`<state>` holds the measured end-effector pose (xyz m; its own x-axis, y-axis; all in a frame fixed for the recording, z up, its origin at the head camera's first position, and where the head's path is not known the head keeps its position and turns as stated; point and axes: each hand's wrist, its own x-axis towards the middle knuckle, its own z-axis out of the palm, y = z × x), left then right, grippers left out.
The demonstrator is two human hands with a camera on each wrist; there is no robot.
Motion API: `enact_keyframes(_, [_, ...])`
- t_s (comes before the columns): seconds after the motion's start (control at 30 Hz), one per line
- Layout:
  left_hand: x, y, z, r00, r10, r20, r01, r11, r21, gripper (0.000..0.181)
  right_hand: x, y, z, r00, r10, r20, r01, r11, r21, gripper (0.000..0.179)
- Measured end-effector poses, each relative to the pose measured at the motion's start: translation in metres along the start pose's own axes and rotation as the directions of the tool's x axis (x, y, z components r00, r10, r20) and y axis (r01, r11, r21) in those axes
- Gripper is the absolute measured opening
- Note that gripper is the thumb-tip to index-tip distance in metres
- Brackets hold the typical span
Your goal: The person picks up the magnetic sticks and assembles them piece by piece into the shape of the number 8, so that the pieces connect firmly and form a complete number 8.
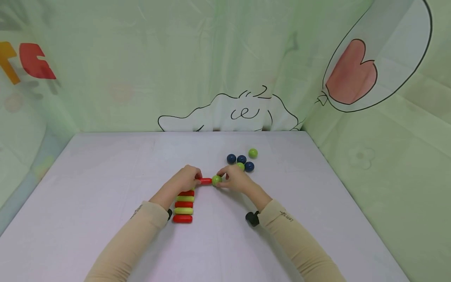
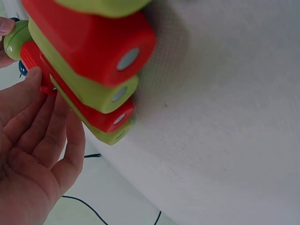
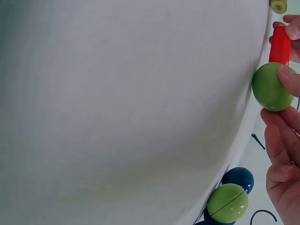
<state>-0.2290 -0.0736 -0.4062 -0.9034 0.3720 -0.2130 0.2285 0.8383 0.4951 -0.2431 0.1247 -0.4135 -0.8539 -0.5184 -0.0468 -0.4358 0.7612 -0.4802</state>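
Note:
My left hand (image 1: 186, 178) pinches a red magnetic stick (image 1: 206, 181) between thumb and fingers. At that stick's right end is a green ball (image 1: 216, 180), which my right hand (image 1: 237, 180) holds between thumb and fingers. In the right wrist view the ball (image 3: 271, 89) meets the end of the stick (image 3: 280, 44). Below my left hand, red and yellow-green sticks lie side by side in a column, with a red stick (image 1: 183, 219) nearest me. Round metal ends show on these sticks (image 2: 127, 59) in the left wrist view.
Beyond my right hand several dark blue balls (image 1: 231, 158) sit in a cluster with a green ball (image 1: 240, 166). Another green ball (image 1: 253, 153) lies just behind them. The white-covered table (image 1: 105, 164) meets a printed curtain at its back edge.

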Motion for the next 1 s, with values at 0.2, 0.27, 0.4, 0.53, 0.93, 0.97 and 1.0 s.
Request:
enact_keyframes(0.2, [-0.0004,0.0017,-0.0004,1.000,-0.009,0.005,0.009,1.000,-0.012,0.017,-0.0013,0.0026,0.0002,1.000,-0.004,-0.009,0.004,1.000,0.016,0.030])
enact_keyframes(0.27, [-0.0003,0.0022,-0.0005,1.000,-0.006,0.004,0.006,1.000,-0.012,0.017,-0.0019,0.0033,0.0003,1.000,-0.011,-0.013,0.012,1.000,0.024,0.030])
enact_keyframes(0.4, [0.0004,0.0022,0.0003,1.000,0.006,0.002,-0.006,1.000,-0.010,0.018,-0.0035,0.0033,-0.0004,1.000,-0.007,-0.013,0.007,0.999,0.041,0.030])
enact_keyframes(0.53, [0.0016,0.0018,0.0010,1.000,0.023,-0.003,-0.023,1.000,-0.013,0.019,-0.0045,0.0039,-0.0011,1.000,0.002,-0.011,-0.002,0.999,0.045,0.030])
enact_keyframes(0.93, [0.0040,0.0035,-0.0059,0.998,0.055,-0.004,-0.055,0.998,0.003,0.018,-0.0081,0.0071,-0.0025,0.999,-0.030,-0.020,0.030,0.999,0.045,0.028])
enact_keyframes(0.97, [0.0041,0.0039,-0.0062,0.998,0.062,-0.004,-0.062,0.998,0.007,0.018,-0.0084,0.0071,-0.0026,0.999,-0.029,-0.021,0.030,0.999,0.044,0.028])
enact_keyframes(1.0, [0.0043,0.0042,-0.0064,0.998,0.067,-0.001,-0.067,0.998,0.011,0.018,-0.0087,0.0070,-0.0027,0.999,-0.029,-0.021,0.030,0.999,0.044,0.027])
